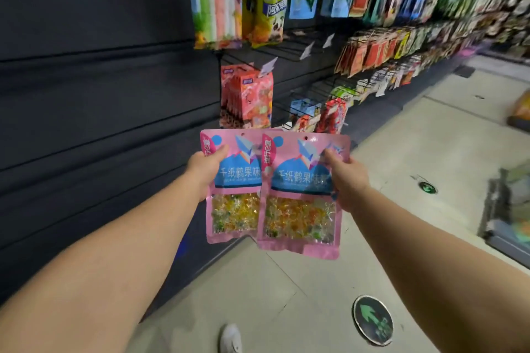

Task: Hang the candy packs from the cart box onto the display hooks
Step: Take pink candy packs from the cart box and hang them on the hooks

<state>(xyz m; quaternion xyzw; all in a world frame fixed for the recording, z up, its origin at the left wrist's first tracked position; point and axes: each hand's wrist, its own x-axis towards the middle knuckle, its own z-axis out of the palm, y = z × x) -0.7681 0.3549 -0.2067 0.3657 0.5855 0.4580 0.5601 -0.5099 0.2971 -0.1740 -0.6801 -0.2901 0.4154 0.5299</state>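
Note:
I hold two pink candy packs side by side in front of the dark display wall. My left hand (207, 170) grips the left candy pack (235, 209) by its left edge. My right hand (345, 178) grips the right candy pack (301, 209) by its right edge; this pack overlaps the left one slightly. Each pack has a small hang hole at the top and a clear window showing coloured candies. Bare black display hooks (286, 51) with white price tags jut from the wall above the packs. The cart box is out of view.
Red-pink packs (246, 94) hang just above my hands. Green and striped packs (243, 0) hang higher up. Rows of hanging goods (401, 46) run off to the right. A cart edge (504, 209) stands at the right on the tiled floor with green arrow stickers (372, 319).

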